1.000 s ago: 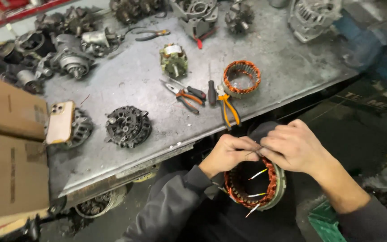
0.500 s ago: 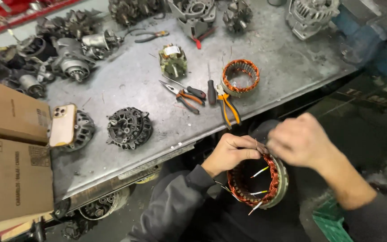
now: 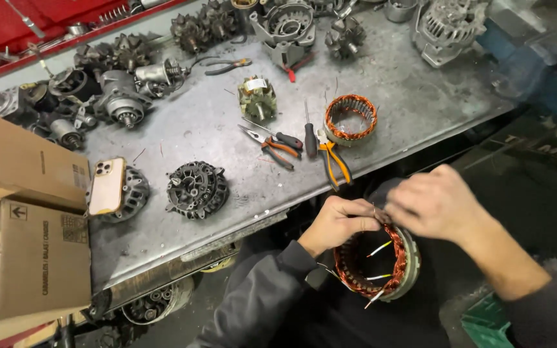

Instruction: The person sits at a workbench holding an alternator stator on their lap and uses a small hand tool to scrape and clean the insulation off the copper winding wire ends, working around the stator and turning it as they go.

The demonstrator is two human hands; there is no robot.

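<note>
While the grey metal counter [image 3: 227, 129] carries housings, rotors, pliers [image 3: 334, 160] and a second copper-wound ring [image 3: 351, 119], the stator [image 3: 376, 263] sits below its front edge, in the person's lap. The left hand [image 3: 338, 223] rests on the stator's upper rim, its grip pinched on a thin wire there. The right hand [image 3: 434, 205] lies just beside it over the same rim, blurred, so I cannot tell whether its grip is clenched.
</note>
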